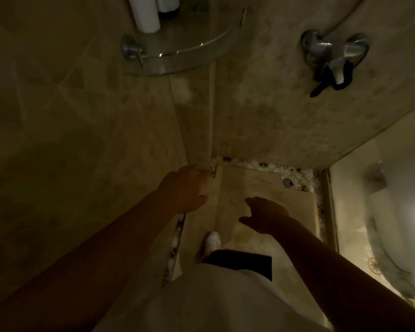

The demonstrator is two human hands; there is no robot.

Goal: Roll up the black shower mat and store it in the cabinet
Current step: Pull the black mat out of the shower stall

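I am looking down into a dim shower stall with a beige tiled floor (249,188). A black rectangular patch (240,262) lies low on the floor just past my white shirt, beside my white shoe (212,240); I cannot tell whether it is the black shower mat. My left hand (185,190) reaches forward with fingers spread, close to the wall corner, holding nothing. My right hand (266,215) hovers open over the floor tile, also holding nothing. No cabinet is in view.
A glass corner shelf (177,51) with white bottles (146,15) hangs on the wall above. The chrome shower valve (333,49) has a black cloth hanging from it. A round drain (287,182) sits in the pebble border. The stall's frame (331,212) runs along the right.
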